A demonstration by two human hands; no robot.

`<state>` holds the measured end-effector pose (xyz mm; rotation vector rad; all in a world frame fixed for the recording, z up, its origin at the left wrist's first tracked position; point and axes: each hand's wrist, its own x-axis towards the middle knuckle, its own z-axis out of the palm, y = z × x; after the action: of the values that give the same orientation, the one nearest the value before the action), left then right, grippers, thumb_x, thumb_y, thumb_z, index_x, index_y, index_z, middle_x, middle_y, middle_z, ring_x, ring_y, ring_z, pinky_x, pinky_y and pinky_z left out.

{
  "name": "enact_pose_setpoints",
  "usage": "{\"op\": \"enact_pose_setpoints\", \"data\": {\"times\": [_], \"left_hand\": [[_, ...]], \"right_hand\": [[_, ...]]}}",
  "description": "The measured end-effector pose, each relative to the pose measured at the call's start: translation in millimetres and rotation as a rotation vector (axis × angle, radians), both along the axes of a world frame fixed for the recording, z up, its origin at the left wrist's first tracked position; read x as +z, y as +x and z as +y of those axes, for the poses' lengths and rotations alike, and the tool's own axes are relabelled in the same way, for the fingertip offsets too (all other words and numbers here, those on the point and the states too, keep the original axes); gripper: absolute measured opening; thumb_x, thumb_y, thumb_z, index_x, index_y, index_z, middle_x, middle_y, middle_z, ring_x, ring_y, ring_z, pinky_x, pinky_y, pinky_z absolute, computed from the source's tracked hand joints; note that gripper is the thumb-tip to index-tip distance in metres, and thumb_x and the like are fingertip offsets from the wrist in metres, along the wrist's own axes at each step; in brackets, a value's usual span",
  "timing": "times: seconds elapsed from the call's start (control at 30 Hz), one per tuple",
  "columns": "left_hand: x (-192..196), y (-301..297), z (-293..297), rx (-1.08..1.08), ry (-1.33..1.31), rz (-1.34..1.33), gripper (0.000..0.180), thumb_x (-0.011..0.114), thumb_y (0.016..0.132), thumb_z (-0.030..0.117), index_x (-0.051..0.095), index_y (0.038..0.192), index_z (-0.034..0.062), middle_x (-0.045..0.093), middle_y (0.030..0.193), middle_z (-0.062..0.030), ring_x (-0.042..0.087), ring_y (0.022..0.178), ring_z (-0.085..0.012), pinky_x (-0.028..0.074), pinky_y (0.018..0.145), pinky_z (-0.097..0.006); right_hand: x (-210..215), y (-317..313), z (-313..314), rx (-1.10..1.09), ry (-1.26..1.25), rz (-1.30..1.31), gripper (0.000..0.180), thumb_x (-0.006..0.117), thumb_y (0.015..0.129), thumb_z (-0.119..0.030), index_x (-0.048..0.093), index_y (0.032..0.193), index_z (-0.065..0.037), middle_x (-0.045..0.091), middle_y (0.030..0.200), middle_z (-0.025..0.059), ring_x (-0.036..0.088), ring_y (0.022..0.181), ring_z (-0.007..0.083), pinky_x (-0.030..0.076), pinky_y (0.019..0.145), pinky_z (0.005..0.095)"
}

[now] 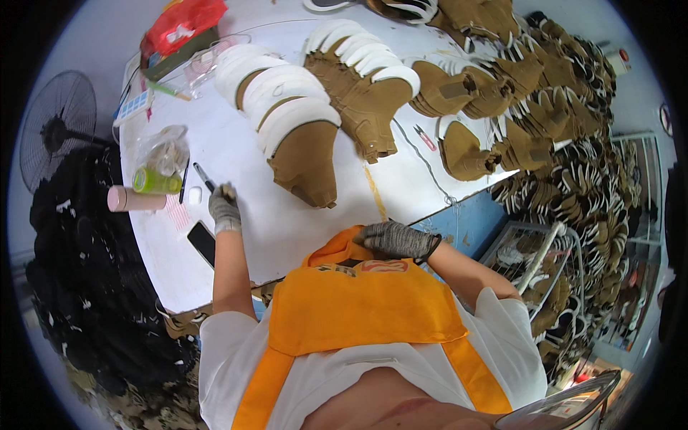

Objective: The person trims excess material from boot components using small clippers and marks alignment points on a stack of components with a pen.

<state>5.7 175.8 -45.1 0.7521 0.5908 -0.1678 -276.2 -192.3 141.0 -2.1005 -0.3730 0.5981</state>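
Observation:
My left hand point(224, 208), in a light grey glove, is at the left part of the white table point(244, 244). Its fingers are closed on the near end of a slim pen-like tool point(203, 176), silver and dark. My right hand point(398, 240) wears a darker grey knit glove and lies against the orange apron point(365, 308) at the table's near edge. Those fingers are curled together; what they hold, if anything, is hidden. Ahead of both hands lies an overlapping row of brown shoe uppers with white collars point(304, 161). A second such row point(358, 107) lies behind it.
On the left are a phone point(202, 242), a pink bottle point(136, 198), a green-yellow container point(156, 181) and a plastic bag point(165, 149). Red-handled snips point(425, 137) lie right of the rows. More uppers point(469, 150) fill the right side, beside a wire rack point(530, 251). A fan point(57, 129) stands left.

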Motion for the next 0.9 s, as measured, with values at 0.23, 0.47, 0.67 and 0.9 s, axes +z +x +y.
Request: {"op": "enact_pose_setpoints", "data": {"times": [0.23, 0.47, 0.67, 0.9], "left_hand": [[114, -121, -90, -0.091, 0.731, -0.047, 0.048, 0.062, 0.09, 0.018, 0.034, 0.129, 0.0111, 0.047, 0.082, 0.0009, 0.043, 0.064, -0.0094, 0.039, 0.056, -0.022], [154, -167, -152, -1.077, 0.407, -0.394, 0.021, 0.053, 0.096, 0.016, 0.059, 0.113, 0.0055, 0.06, 0.103, -0.0027, 0.051, 0.083, -0.0097, 0.043, 0.078, -0.023], [139, -193, -176, -1.671, 0.8, -0.582, 0.032, 0.051, 0.096, 0.022, 0.057, 0.121, 0.003, 0.06, 0.115, -0.0185, 0.054, 0.114, -0.0303, 0.042, 0.097, -0.036], [84, -197, -165, -1.805, 0.381, -0.069, 0.033, 0.05, 0.096, 0.026, 0.06, 0.116, 0.0023, 0.064, 0.11, -0.0134, 0.059, 0.099, -0.0219, 0.046, 0.091, -0.03]], "right_hand": [[-38, -6, 11, 0.396, -0.446, 0.183, 0.024, 0.054, 0.087, -0.013, 0.067, 0.102, -0.002, 0.066, 0.096, 0.0158, 0.064, 0.093, 0.0288, 0.051, 0.083, 0.0364], [-69, 24, 38, 0.605, -0.676, 0.131, 0.022, 0.063, 0.081, -0.023, 0.074, 0.093, -0.009, 0.069, 0.096, 0.0124, 0.065, 0.089, 0.0274, 0.051, 0.077, 0.0402], [-71, 15, 29, 0.261, -0.703, 0.308, 0.022, 0.068, 0.074, -0.019, 0.072, 0.089, -0.004, 0.069, 0.092, 0.0138, 0.066, 0.085, 0.028, 0.053, 0.072, 0.0397], [-50, 11, 24, 0.534, -0.688, 0.276, 0.025, 0.066, 0.076, -0.019, 0.071, 0.093, -0.002, 0.069, 0.096, 0.0129, 0.067, 0.086, 0.0265, 0.053, 0.076, 0.0381]]}}
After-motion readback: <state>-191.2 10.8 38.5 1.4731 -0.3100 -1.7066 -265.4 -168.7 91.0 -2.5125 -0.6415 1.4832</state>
